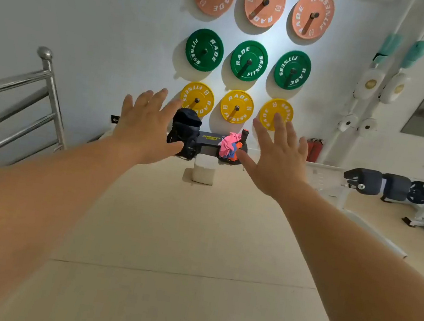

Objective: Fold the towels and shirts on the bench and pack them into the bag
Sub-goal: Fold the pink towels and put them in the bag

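Note:
Far across the floor a low black bench point(210, 139) stands against the wall. A black bag point(186, 129) sits upright on its left end. A crumpled heap of pink, blue and orange cloth point(229, 145) lies on its right end. My left hand point(145, 127) and my right hand point(279, 156) are stretched out in the air before me, fingers spread, holding nothing. Both hands are well short of the bench.
A white block point(204, 169) stands on the floor in front of the bench. A dark bottle point(245, 135) sits behind the cloth. Weight plates point(249, 60) hang on the wall. A steel railing point(21, 104) is at left, a gym machine point(404, 189) at right.

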